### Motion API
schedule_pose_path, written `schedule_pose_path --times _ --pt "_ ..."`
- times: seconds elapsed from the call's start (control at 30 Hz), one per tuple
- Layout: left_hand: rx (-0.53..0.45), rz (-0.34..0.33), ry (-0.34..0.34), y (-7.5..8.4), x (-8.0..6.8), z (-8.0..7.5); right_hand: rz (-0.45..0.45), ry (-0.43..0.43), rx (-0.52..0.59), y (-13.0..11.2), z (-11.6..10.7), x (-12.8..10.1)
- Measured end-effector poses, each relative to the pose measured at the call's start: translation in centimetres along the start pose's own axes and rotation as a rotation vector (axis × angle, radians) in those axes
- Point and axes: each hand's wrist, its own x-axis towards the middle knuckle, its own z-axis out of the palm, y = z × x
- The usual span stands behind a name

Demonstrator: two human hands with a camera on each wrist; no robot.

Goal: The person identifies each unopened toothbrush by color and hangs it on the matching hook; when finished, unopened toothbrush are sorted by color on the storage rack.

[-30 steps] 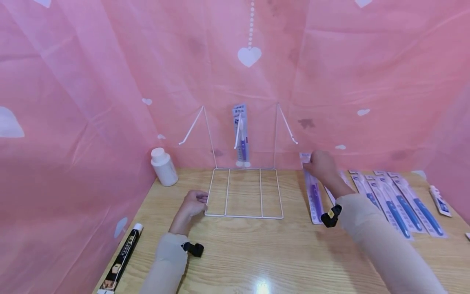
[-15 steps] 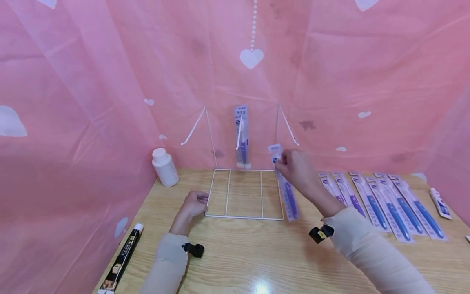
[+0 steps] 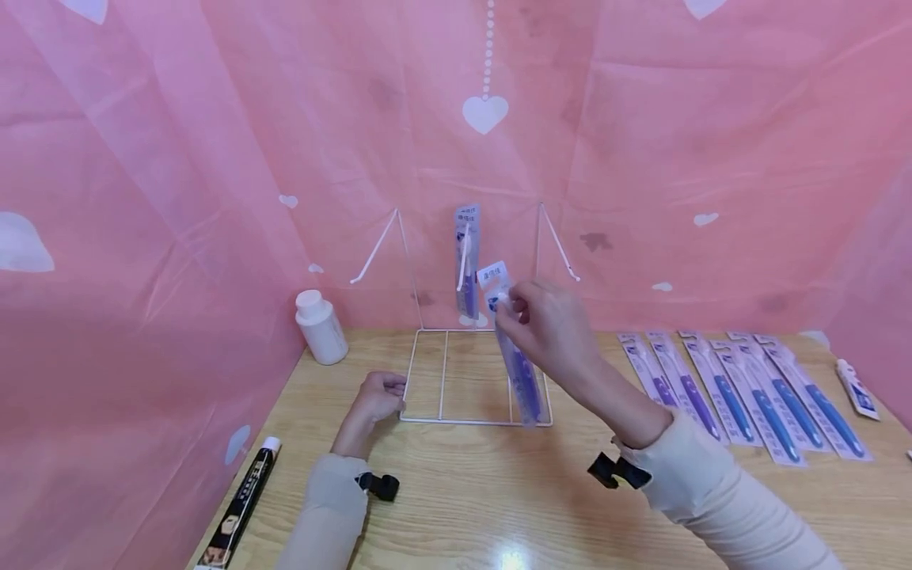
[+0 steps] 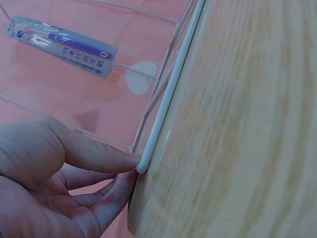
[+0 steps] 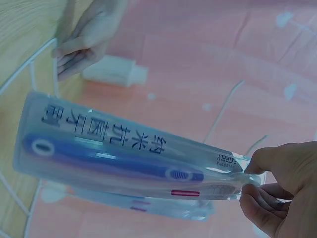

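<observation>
Over the wire rack [image 3: 473, 380], right grip [image 3: 549, 328] pinches the toothbrush pack [image 3: 516, 356] by its top; left grip [image 3: 378, 396] pins the rack's 9 o'clock corner. Probably best to keep the pack vertical and line its hanger hole up with the middle hook at 12 o'clock.

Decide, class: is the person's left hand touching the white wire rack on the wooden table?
Touching. In the left wrist view, fingertips of the left hand press against the corner of the white wire rack.

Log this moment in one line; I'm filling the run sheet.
left hand: holds wire rack corner | right hand: pinches packaged toothbrush top, over rack
</observation>
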Motion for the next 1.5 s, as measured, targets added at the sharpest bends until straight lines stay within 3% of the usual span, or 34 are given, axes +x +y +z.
schedule_pose_path --times 0.33,0.67,0.97,1.5 --pt "-0.004 0.007 0.009 -0.2 0.0 0.1 0.000 -0.036 0.036 -3.2 -0.2 0.9" --pt "-0.015 0.012 0.010 -0.3 0.0 0.2 0.046 -0.088 0.047 -3.6 0.5 1.2" --pt "-0.020 0.007 0.005 -0.2 0.1 0.2 0.085 -0.109 0.062 -2.3 2.0 2.3" --pt "-0.040 0.004 0.006 -0.3 0.2 0.1 0.260 -0.133 0.098 1.0 4.9 6.0"
